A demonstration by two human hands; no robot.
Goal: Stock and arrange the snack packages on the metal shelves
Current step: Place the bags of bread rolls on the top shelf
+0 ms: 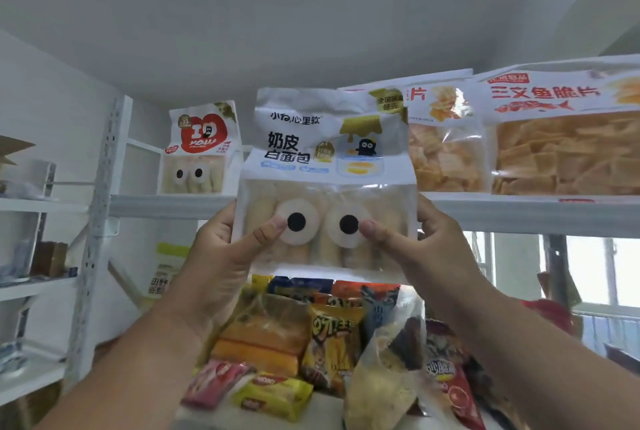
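I hold a white bread bag (325,152) with two cartoon eyes upright in front of the top metal shelf (166,205). My left hand (228,253) grips its lower left edge, thumb on the left eye. My right hand (412,242) grips its lower right edge, thumb beside the right eye. On the top shelf behind stands a similar bread bag with a red heart (201,149) at the left. Two large bags of orange crisps (446,138) (568,138) stand to the right, the nearer one partly hidden by the held bag.
A lower shelf holds a heap of mixed snack packs (311,336), among them a yellow pack (273,395) and a clear bag (384,370). A white perforated upright (104,187) stands at the left. Another white shelving unit (27,204) is at the far left. A window (595,273) is at the right.
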